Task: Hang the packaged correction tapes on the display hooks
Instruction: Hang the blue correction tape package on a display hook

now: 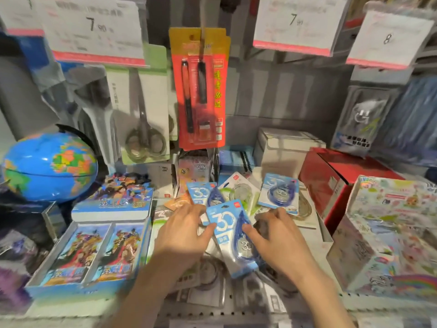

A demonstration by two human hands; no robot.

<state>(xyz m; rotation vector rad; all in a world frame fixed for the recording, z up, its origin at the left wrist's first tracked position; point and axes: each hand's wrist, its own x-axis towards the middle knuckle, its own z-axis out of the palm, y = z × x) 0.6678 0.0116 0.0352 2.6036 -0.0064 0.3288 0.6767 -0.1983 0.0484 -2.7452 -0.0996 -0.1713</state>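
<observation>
- A blue correction tape pack [233, 237] sits between the two hands, above a heap of other packs on the shelf [236, 313], its top edge tilted up and to the left.
- The left hand [182, 235] reaches in from the left; its thumb lies on the pack's left edge beside the large white "30", and its fingers [189, 210] stretch forward nearly straight, running behind the pack's upper left corner.
- The right hand [281, 240] comes in from the right; its thumb touches the pack's right edge, beside the blue dispenser under the clear blister, while its curled fingers rest on the packs just to the right.
- Whether either hand truly pinches the pack or only touches it cannot be told.
- Two more blue packs lie farther back: one [201, 191] just beyond the left hand, another [279, 192] beyond the right hand.
- A red pen pack [201, 91] hangs from a hook straight above the heap, with a scissors pack [144, 119] beside it on the left.
- A globe [49, 166] stands far left, and a red box [331, 185] to the right.
</observation>
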